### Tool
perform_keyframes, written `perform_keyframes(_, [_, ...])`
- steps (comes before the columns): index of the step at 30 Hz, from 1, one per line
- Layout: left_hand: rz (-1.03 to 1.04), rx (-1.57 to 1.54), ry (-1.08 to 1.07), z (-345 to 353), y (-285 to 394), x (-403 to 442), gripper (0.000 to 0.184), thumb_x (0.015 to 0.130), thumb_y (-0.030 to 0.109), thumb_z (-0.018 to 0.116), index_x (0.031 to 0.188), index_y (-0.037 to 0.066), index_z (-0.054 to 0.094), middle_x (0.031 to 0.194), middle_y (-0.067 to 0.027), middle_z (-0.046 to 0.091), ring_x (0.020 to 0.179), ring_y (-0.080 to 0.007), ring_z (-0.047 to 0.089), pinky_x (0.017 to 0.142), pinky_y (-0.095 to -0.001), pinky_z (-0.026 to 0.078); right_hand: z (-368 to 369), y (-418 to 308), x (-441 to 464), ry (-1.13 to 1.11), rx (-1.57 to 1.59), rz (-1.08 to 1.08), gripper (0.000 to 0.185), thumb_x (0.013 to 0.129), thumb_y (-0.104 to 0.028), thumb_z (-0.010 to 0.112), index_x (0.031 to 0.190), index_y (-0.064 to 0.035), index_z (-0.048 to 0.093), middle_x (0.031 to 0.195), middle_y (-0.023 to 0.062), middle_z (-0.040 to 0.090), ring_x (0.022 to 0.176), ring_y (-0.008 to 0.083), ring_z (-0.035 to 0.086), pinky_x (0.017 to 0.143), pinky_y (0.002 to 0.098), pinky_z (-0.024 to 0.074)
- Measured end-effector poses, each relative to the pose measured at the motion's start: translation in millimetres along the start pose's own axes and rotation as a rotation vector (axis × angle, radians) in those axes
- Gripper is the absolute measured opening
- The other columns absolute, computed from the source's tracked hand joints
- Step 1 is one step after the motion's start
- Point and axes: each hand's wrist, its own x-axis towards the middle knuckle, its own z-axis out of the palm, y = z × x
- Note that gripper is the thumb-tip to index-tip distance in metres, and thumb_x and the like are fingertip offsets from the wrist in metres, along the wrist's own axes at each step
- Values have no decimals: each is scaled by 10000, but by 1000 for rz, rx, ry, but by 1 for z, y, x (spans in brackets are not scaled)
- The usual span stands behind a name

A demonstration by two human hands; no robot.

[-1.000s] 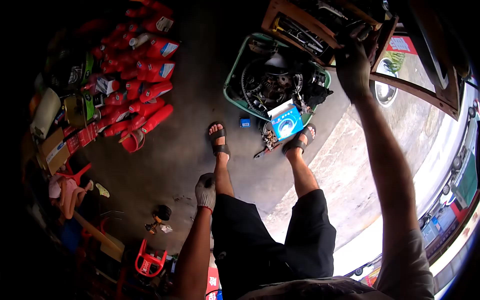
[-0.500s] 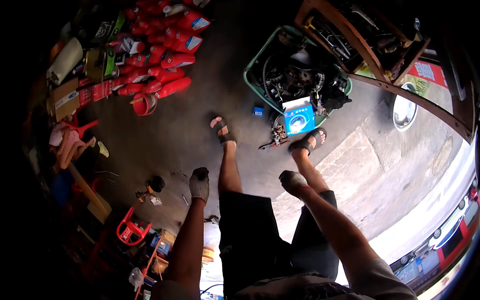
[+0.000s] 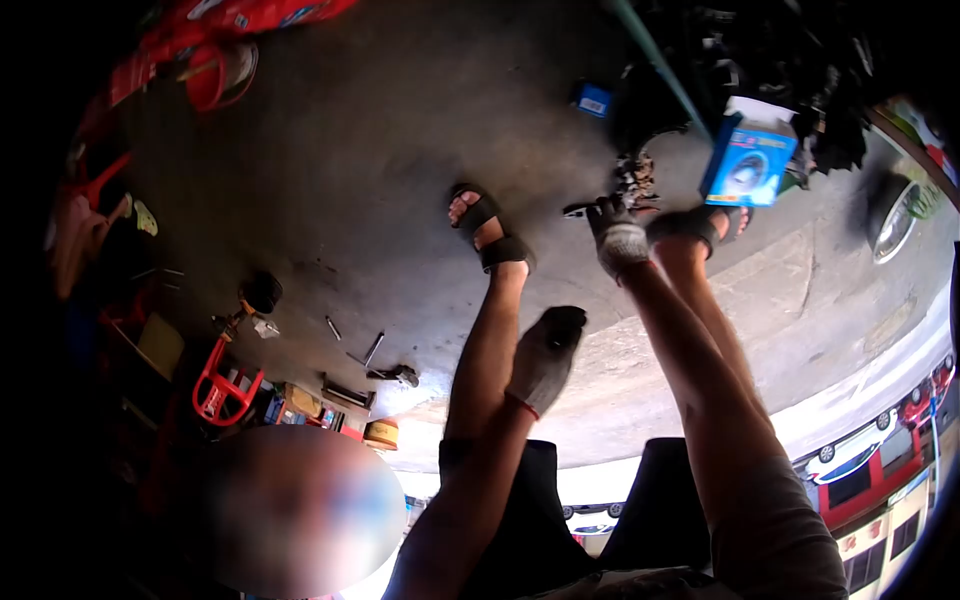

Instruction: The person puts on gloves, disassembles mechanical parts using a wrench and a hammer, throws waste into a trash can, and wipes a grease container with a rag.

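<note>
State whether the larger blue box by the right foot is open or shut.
Open: the larger blue box has its pale flap raised beyond the printed face.

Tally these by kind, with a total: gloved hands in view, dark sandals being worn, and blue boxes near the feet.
Gloved hands: 2, left hand and right hand
Dark sandals: 2
Blue boxes: 2, small box and large box
Total: 6

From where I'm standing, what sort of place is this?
Likely a repair workshop open to the street: dark parts crowd a green-edged tub, slim tools lie on the floor, and cars show outside.
</note>
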Motion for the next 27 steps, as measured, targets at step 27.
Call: perform_keyframes(27, [138,-262,61,-48,50,-80,99,836,1,579,903,28,646,805,-48,643,657,-141,567,611,-265,468,-411,-17,-180,-411,2095,117,420,928,-161,542,1294,-6,405,799,53,554,659,166,572,601,283,478])
